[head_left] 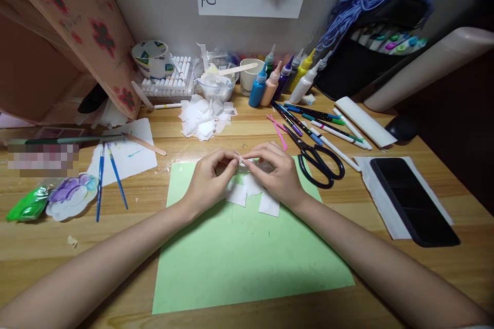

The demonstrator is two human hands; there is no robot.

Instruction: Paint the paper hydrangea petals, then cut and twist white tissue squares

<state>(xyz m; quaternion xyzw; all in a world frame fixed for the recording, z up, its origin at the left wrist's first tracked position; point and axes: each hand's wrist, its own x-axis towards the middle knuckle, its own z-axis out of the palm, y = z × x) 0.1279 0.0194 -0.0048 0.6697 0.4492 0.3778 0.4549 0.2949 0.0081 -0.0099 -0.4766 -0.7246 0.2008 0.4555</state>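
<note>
Over the top part of a green paper sheet (247, 262), my two hands meet fingertip to fingertip. My left hand (214, 172) pinches a small piece of white paper (240, 157) between thumb and forefinger. My right hand (278, 169) is closed on the same piece from the other side; much of it is hidden by the fingers. Below the hands, several white paper squares (269, 204) lie on the green sheet. Black-handled scissors (314, 157) rest just right of my right hand, overlapping the sheet's corner. A heap of white paper pieces (206, 117) lies beyond my left hand.
Paint bottles (258, 87) and a paper cup (250, 76) stand along the wall. Markers (335, 149) lie at the right, near a black phone (415, 200). At the left are paintbrushes (117, 175), a paint palette (73, 198) and a green packet (29, 203).
</note>
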